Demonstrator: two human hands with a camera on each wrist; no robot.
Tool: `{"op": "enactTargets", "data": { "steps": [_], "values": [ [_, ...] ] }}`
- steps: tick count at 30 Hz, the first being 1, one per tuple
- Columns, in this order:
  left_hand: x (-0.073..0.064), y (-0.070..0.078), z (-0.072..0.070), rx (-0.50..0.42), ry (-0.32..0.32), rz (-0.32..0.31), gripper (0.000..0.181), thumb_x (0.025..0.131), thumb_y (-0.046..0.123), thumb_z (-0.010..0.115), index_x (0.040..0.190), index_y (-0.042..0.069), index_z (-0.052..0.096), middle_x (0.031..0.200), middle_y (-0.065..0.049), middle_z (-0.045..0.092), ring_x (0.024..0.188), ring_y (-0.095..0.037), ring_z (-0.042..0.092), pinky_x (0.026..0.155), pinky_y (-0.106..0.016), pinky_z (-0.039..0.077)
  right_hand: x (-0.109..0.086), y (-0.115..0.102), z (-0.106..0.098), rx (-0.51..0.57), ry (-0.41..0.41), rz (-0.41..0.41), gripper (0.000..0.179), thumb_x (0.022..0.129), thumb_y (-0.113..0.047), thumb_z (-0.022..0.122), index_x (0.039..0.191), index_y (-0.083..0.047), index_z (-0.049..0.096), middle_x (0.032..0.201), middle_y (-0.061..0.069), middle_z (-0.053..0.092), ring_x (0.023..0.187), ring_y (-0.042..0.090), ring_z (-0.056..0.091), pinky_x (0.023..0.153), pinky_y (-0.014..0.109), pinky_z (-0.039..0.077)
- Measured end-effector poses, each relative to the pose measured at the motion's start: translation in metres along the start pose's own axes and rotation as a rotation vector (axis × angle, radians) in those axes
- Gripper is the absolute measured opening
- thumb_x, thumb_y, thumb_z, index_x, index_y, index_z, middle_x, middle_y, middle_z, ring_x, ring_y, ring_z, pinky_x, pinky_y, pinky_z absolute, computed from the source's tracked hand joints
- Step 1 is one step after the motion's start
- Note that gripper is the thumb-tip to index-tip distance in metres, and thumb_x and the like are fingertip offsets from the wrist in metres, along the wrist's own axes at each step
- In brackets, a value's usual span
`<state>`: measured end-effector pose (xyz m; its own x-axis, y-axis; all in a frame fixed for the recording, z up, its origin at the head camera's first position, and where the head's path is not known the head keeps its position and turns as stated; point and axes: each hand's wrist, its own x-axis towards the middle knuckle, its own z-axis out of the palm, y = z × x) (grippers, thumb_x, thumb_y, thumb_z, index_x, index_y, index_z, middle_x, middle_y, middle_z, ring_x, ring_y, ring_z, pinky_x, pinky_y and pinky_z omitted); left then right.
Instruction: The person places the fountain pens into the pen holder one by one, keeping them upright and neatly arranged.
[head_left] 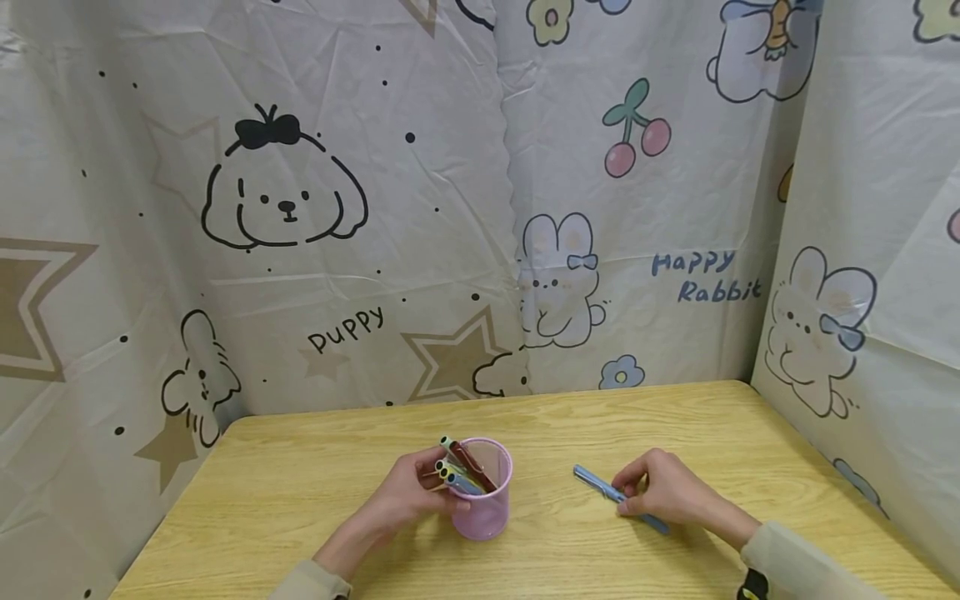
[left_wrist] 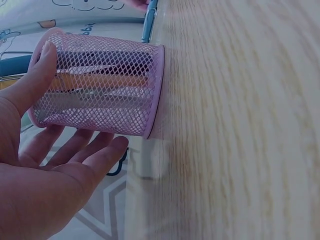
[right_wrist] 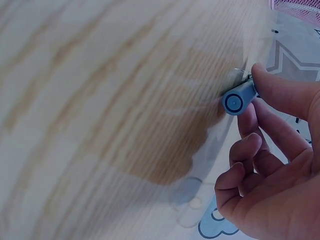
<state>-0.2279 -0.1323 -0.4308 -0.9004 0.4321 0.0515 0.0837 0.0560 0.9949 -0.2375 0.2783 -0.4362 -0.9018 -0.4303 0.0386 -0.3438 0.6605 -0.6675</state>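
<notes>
A pink mesh pen holder stands upright on the table with several pens in it, among them a dark red-brown pen. My left hand holds its left side, the thumb against the mesh near the rim and the other fingers along the opposite side. To the right, a blue pen lies slantwise at table level. My right hand pinches this pen around its middle between thumb and fingers. In the right wrist view the round end of the blue pen faces the camera.
The wood-grain table carries both things. A printed cloth curtain with cartoon animals closes off the back and both sides. Bare tabletop lies between the pen holder and the blue pen.
</notes>
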Motion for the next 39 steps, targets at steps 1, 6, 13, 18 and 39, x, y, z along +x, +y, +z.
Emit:
{"op": "enactTargets", "data": {
  "steps": [1, 6, 13, 18, 39],
  "values": [
    [0.0000, 0.0001, 0.0001, -0.001, 0.001, 0.000, 0.073, 0.080, -0.003, 0.090, 0.144, -0.006, 0.057, 0.133, -0.017, 0.068, 0.126, -0.034, 0.064, 0.106, -0.039, 0.054, 0.0002, -0.0001, 0.0000, 0.001, 0.001, -0.001, 0.022, 0.078, -0.011, 0.093, 0.097, -0.007, 0.082, 0.078, -0.008, 0.069, 0.069, 0.009, 0.057, 0.059, 0.024, 0.047],
    [-0.0007, 0.0004, 0.0001, -0.012, 0.005, 0.009, 0.075, 0.079, -0.007, 0.088, 0.146, -0.008, 0.054, 0.133, -0.018, 0.068, 0.123, -0.033, 0.066, 0.103, -0.037, 0.055, 0.0005, -0.0006, -0.0006, 0.005, 0.003, -0.009, 0.022, 0.079, -0.011, 0.093, 0.098, -0.006, 0.082, 0.079, -0.008, 0.069, 0.069, 0.008, 0.056, 0.058, 0.024, 0.046],
    [-0.0012, 0.0004, 0.0007, -0.031, 0.011, 0.006, 0.077, 0.080, -0.009, 0.086, 0.148, -0.009, 0.051, 0.131, -0.017, 0.069, 0.120, -0.031, 0.067, 0.101, -0.037, 0.057, 0.0006, 0.0003, 0.0001, -0.005, 0.001, 0.010, 0.022, 0.079, -0.011, 0.093, 0.098, -0.006, 0.082, 0.079, -0.008, 0.069, 0.070, 0.010, 0.058, 0.060, 0.024, 0.047],
    [-0.0009, 0.0007, 0.0020, -0.026, 0.025, 0.006, 0.078, 0.079, -0.010, 0.087, 0.148, -0.010, 0.051, 0.135, -0.019, 0.066, 0.125, -0.033, 0.064, 0.104, -0.037, 0.055, 0.0004, 0.0012, -0.0006, 0.002, 0.000, 0.006, 0.022, 0.079, -0.009, 0.092, 0.098, -0.006, 0.082, 0.079, -0.008, 0.069, 0.071, 0.010, 0.058, 0.060, 0.024, 0.048],
    [-0.0012, 0.0059, 0.0014, -0.007, -0.015, 0.031, 0.090, 0.080, -0.001, 0.090, 0.157, -0.002, 0.044, 0.150, -0.028, 0.052, 0.131, -0.037, 0.059, 0.106, -0.037, 0.054, -0.0007, 0.0026, -0.0020, 0.020, 0.001, -0.016, 0.021, 0.080, -0.007, 0.091, 0.098, -0.004, 0.082, 0.080, -0.006, 0.069, 0.071, 0.009, 0.058, 0.061, 0.023, 0.048]
  ]
}}
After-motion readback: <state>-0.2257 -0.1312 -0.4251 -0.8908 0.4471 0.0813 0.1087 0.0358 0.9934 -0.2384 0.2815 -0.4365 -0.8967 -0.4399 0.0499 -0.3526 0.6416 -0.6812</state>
